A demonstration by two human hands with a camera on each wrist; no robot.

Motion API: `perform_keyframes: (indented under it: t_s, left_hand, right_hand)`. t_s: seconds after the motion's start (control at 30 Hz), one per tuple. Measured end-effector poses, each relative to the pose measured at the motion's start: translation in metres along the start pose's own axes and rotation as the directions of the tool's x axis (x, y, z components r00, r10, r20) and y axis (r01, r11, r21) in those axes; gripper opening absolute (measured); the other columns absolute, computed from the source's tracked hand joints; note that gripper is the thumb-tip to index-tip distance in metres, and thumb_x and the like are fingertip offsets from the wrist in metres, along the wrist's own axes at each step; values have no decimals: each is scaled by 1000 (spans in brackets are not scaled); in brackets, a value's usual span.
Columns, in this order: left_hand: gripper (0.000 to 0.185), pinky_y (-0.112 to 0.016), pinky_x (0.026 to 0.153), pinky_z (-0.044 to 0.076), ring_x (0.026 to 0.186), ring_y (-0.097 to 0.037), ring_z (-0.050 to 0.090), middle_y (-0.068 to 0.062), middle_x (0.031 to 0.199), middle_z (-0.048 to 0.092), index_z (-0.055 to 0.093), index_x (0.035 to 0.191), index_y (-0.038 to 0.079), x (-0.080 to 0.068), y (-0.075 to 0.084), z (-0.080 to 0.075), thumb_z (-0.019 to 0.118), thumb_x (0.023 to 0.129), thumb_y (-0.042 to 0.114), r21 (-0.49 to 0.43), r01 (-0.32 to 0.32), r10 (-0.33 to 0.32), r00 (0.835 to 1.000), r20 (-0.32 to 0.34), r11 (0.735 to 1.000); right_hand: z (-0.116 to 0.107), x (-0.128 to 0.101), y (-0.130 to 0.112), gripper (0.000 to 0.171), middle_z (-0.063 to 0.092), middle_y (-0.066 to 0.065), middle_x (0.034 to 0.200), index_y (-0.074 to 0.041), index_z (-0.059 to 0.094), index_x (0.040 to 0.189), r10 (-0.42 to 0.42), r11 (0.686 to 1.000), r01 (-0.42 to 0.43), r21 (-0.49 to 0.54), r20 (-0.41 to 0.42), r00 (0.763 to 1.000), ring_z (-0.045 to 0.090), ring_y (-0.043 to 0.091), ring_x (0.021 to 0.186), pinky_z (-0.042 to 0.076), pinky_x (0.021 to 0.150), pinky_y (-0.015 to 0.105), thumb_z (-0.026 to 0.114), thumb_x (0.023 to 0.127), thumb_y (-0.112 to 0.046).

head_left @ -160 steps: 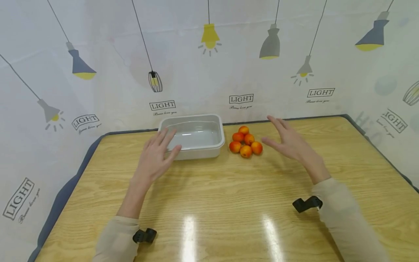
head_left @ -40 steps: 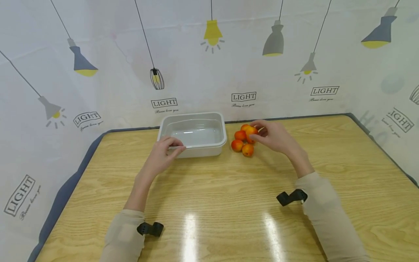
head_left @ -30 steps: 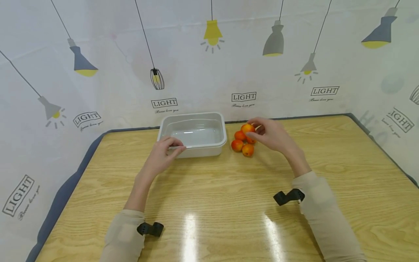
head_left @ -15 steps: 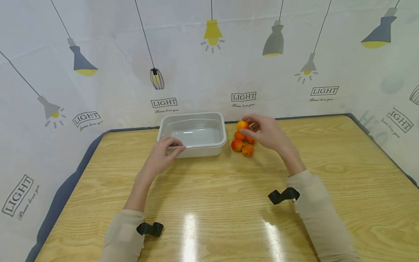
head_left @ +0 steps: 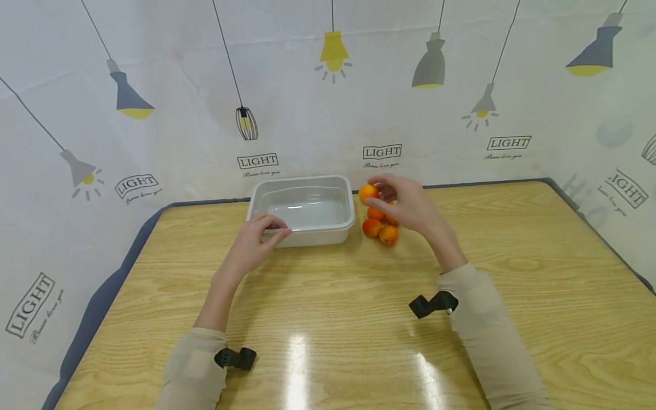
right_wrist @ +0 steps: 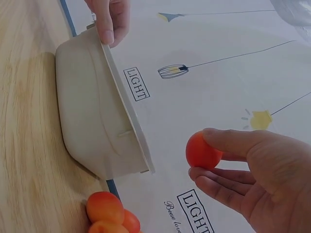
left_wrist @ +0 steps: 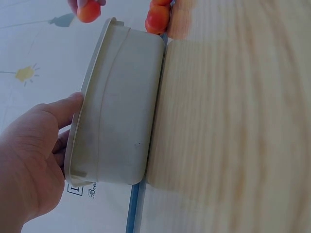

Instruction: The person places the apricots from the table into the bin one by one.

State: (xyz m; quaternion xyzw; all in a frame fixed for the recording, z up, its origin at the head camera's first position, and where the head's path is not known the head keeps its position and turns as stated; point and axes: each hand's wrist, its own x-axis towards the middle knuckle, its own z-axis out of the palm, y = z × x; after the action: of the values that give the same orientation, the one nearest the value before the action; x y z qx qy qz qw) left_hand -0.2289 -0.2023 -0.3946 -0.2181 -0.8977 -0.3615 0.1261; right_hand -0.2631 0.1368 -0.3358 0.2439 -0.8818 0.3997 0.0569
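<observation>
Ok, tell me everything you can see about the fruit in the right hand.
The fruit is small, round and smooth, orange shading to red. The right hand pinches it between thumb and fingertips, lifted clear of the table. It hangs just right of the tub, level with its rim, not over it yet. Nothing else touches it; the other fruits lie below.

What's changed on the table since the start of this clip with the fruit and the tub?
The right hand reached into the pile, pinched one orange fruit and lifted it left toward the white tub. The left hand came down to grip the tub's near rim. Four fruits remain piled beside the tub, which hasn't moved.
</observation>
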Motion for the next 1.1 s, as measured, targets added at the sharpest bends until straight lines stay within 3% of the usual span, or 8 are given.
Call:
perform_keyframes:
  t_s: [0.53, 1.1]
  left_hand:
    - [18, -46, 94, 51, 101, -28, 62, -11, 101, 68, 71, 100, 2, 0, 0, -1, 71, 97, 20, 4, 12, -12, 1000, 9, 1000]
    - [17, -43, 92, 51, 99, -26, 62, -10, 101, 68, 71, 100, 3, -1, 3, -3, 71, 97, 20, -11, 29, -28, 999, 17, 1000]
  right_hand:
    - [16, 8, -12, 40, 68, 14, 118, -2, 63, 127, -50, 997, 49, 51, 2, 999, 66, 27, 97, 56, 89, 41, 75, 94, -21]
    - [31, 16, -18, 41, 68, 12, 116, -3, 63, 125, -36, 996, 33, 85, 31, 999, 66, 26, 97, 56, 88, 38, 76, 93, -23]
